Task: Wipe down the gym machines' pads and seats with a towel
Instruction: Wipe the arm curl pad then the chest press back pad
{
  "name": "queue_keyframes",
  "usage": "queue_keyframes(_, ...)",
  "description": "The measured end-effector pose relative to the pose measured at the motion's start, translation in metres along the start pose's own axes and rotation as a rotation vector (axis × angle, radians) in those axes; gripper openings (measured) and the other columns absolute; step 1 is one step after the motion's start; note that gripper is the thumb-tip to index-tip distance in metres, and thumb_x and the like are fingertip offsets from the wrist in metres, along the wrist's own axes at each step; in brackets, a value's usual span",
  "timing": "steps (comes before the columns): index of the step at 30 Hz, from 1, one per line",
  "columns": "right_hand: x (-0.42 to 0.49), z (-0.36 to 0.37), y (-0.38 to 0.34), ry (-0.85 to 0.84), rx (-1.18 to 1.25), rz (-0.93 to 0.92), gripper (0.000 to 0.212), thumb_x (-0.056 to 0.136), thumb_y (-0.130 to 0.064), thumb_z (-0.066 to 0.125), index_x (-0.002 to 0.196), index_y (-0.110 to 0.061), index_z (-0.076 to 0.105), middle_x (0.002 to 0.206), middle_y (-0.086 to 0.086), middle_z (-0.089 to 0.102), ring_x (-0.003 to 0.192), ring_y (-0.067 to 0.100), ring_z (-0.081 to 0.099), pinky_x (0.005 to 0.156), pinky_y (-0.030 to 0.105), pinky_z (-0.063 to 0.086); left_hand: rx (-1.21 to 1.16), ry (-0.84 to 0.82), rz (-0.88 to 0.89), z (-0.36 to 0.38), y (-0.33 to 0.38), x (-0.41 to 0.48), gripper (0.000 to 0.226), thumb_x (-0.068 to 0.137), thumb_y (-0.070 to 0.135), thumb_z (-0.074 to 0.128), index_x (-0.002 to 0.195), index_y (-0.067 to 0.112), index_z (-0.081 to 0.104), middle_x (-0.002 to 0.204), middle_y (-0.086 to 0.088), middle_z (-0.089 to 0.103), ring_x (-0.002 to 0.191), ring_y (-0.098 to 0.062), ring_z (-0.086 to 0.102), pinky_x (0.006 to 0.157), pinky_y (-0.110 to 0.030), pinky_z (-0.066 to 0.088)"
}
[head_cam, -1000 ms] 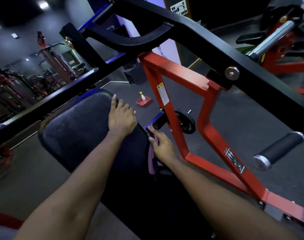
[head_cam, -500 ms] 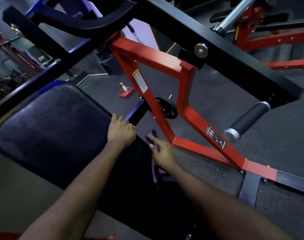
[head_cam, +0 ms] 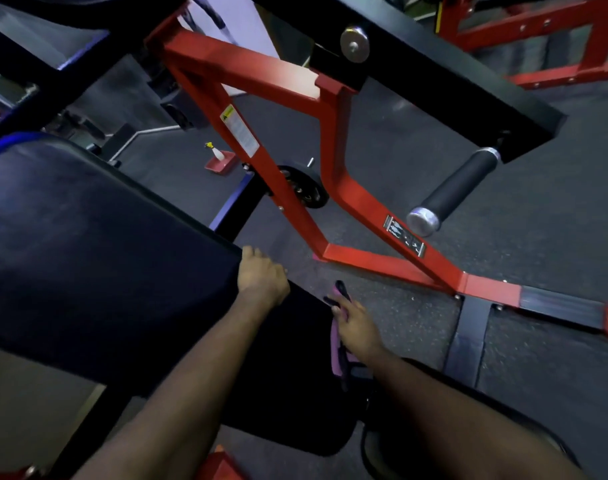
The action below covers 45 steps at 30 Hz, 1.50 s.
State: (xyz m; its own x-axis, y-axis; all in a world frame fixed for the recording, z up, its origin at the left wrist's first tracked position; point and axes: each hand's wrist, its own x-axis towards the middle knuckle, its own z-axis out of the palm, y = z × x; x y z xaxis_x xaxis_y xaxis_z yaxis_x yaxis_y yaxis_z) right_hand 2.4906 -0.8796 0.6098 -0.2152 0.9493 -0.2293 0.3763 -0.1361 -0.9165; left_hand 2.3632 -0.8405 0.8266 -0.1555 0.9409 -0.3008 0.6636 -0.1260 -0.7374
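Towel (head_cam: 337,344): pink, bunched, lying along the right-hand edge of the lower pad (head_cam: 288,403) and hanging partly over its side, with dark strands or a strap mixed into it that we cannot identify. Right hand (head_cam: 357,325): fingers closed on a fold of the towel, holding it against that edge. Left hand (head_cam: 261,276): set on the near corner of the large pad (head_cam: 105,251), fingers curled over its rim; we read this as a brace. Step in hand, our judgement: wiping the side edge of the lower pad, with the broad face of the large pad possibly not yet covered, though we cannot tell wet from dry in this light. Next move, as we judge it: spread the towel flatter under the palm and run it along the remaining edge and then across the large face, moving the bracing hand out of the path. Surroundings: red frame (head_cam: 333,188) just beyond the hands; black grip (head_cam: 460,188) off to the right; weight plate (head_cam: 304,194) behind the frame; spray bottle (head_cam: 216,152) on a red tray (head_cam: 226,163), well apart on the floor (head_cam: 417,327).
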Motion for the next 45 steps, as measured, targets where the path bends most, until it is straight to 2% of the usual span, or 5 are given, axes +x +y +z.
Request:
queue_keyframes(12, 0.013, -0.006, -0.023, -0.002, -0.06, -0.133, 0.035, 0.102, -0.033, 0.048, 0.134, -0.041, 0.061, 0.144, 0.003, 0.056, 0.131, 0.031, 0.051, 0.107, 0.047, 0.043, -0.022, 0.087, -0.053, 0.007, 0.009, -0.002, 0.045, 0.105, 0.033, 0.026, 0.122, 0.025, 0.067, 0.121, -0.001, 0.066, 0.112, -0.025, 0.053, 0.104, -0.043, 0.029)
queue_keyframes(20, -0.001, 0.002, 0.047, 0.115, 0.155, 0.206, 0.035, 0.105, -0.032, 0.052, 0.138, -0.033, 0.063, 0.139, 0.013, 0.055, 0.121, 0.036, 0.058, 0.101, 0.037, 0.045, -0.034, 0.157, -0.039, 0.014, 0.013, 0.001, 0.045, 0.104, 0.031, 0.026, 0.105, 0.027, 0.071, 0.105, 0.004, 0.068, 0.1, -0.023, 0.055, 0.099, -0.043, 0.031)
queue_keyframes(32, -0.083, 0.047, 0.097, 0.296, 0.663, 0.625, 0.044, 0.103, -0.03, 0.057, 0.147, -0.028, 0.053, 0.142, 0.009, 0.06, 0.126, 0.033, 0.059, 0.109, 0.04, 0.046, -0.266, 0.288, 0.127, 0.059, 0.057, -0.042, 0.051, 0.106, 0.033, 0.026, 0.151, 0.012, 0.039, 0.16, -0.008, 0.034, 0.153, -0.029, 0.014, 0.124, -0.055, -0.004)
queue_keyframes(37, -0.146, 0.096, 0.119, 0.155, 0.725, 0.706, 0.022, 0.101, -0.024, 0.059, 0.119, -0.035, 0.064, 0.128, 0.011, 0.068, 0.109, 0.029, 0.066, 0.103, 0.051, 0.052, -0.391, 0.412, 0.098, 0.083, 0.067, -0.08, 0.053, 0.105, 0.032, 0.03, 0.155, 0.013, 0.037, 0.165, -0.007, 0.025, 0.155, -0.025, 0.01, 0.125, -0.051, -0.003)
queue_keyframes(45, -0.147, 0.102, 0.088, 0.313, 0.626, 0.678, 0.046, 0.103, -0.029, 0.053, 0.149, -0.034, 0.047, 0.136, 0.013, 0.061, 0.118, 0.037, 0.061, 0.103, 0.048, 0.051, -0.471, 0.53, 0.076, 0.148, 0.056, -0.146, 0.051, 0.103, 0.029, 0.042, 0.15, 0.011, 0.043, 0.163, -0.006, 0.031, 0.154, -0.024, 0.017, 0.125, -0.05, 0.007)
